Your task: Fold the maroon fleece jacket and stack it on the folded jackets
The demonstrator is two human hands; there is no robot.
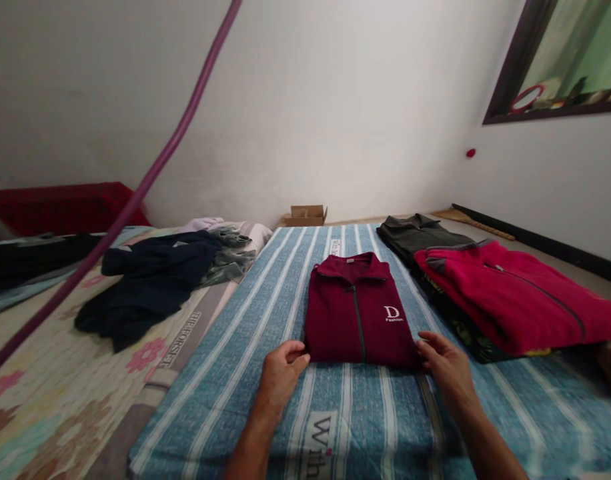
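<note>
A neatly folded maroon zip-up jacket [335, 313] lies on a blue striped cloth in front of me, its collar pointing away. A dark zip runs down its middle, and white "D Fashion" lettering sits on the right of its front. At its near left corner, my left hand [283, 373] is closed, thumb and fingers pinching the edge. My right hand [448, 370] grips the opposite near corner between thumb and curved fingers. The part of the fabric inside each grasp is mostly hidden by the fingers.
Right of the jacket lie a folded bright pink-red jacket [525, 293] and a dark grey garment [420, 233]. Dark navy clothing [155, 280] is heaped on the flowered bedding [185, 363] at left. A purple pole [170, 143] slants across the left; a cardboard box [306, 215] stands by the wall.
</note>
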